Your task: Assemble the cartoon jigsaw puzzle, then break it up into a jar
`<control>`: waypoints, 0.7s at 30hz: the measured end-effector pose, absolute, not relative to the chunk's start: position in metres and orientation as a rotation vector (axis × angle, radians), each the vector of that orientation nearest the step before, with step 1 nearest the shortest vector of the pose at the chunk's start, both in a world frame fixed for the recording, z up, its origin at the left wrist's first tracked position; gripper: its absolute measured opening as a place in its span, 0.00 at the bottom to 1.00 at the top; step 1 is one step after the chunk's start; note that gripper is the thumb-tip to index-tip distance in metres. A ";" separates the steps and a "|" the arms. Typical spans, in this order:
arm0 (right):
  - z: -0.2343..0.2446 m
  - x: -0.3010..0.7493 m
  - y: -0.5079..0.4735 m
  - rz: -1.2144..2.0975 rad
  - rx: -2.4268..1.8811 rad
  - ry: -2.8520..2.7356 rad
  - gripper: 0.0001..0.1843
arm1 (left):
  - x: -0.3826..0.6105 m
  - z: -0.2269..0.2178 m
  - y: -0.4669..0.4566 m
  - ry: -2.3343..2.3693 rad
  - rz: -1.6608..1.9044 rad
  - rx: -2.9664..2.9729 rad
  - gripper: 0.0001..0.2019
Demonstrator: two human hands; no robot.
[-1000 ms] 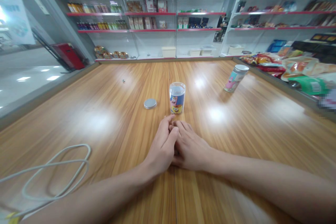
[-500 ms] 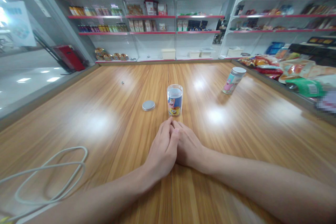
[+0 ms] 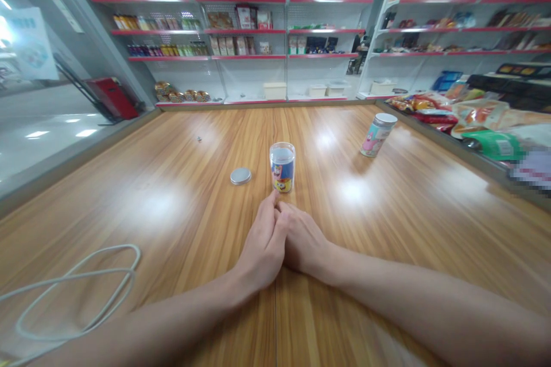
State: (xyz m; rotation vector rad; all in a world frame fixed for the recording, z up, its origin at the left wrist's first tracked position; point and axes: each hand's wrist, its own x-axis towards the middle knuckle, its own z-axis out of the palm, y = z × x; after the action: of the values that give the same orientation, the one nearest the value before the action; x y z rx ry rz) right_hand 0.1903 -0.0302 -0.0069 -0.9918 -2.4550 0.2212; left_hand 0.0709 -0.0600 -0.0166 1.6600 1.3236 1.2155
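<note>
My left hand (image 3: 262, 248) and my right hand (image 3: 305, 241) lie flat on the wooden table (image 3: 172, 206), side by side and touching, the left partly over the right. Their fingers are stretched forward and hold nothing. Just beyond the fingertips stands a small clear jar (image 3: 282, 167) with a blue and yellow cartoon label and no lid on it. A round silver lid (image 3: 240, 176) lies flat on the table to the left of the jar.
A second jar (image 3: 377, 135), pink-labelled with its lid on, stands at the far right. A looped white cable (image 3: 80, 284) lies at the near left. Snack packets (image 3: 473, 114) are piled along the right edge. Store shelves (image 3: 249, 28) line the back.
The view has pulled back slightly, so the jars look a little farther away. My hands stay together on the table, drawn in a little closer to each other.
</note>
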 end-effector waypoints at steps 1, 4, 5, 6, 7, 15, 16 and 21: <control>-0.007 0.191 -0.030 0.234 -0.991 -2.451 0.11 | 0.072 -0.016 -0.060 1.308 1.236 1.638 0.26; -0.007 0.192 -0.029 0.265 -1.008 -2.416 0.09 | 0.074 -0.010 -0.056 1.200 1.385 1.532 0.23; -0.007 0.192 -0.029 0.276 -1.014 -2.394 0.08 | 0.072 -0.008 -0.050 1.163 1.464 1.502 0.22; -0.007 0.193 -0.028 0.288 -1.011 -2.369 0.06 | 0.070 -0.006 -0.043 1.132 1.553 1.476 0.21; -0.007 0.193 -0.027 0.306 -0.999 -2.345 0.05 | 0.067 -0.004 -0.033 1.115 1.646 1.456 0.20; 0.003 0.199 -0.025 0.553 -0.852 -2.019 0.03 | 0.053 -0.006 0.042 0.920 1.573 1.517 0.26; 0.009 0.200 -0.025 0.594 -0.860 -1.961 0.02 | 0.055 -0.005 0.044 0.890 1.514 1.548 0.28; 0.071 0.201 -0.006 0.676 -0.811 -1.599 0.01 | 0.062 -0.004 0.042 0.845 1.345 1.653 0.31</control>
State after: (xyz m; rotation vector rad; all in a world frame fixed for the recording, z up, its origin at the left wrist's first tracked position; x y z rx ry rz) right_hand 0.2005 -0.0062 0.0707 -0.8111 -1.5986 0.6759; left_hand 0.0615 0.0425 -0.0044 1.6529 0.8446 1.3451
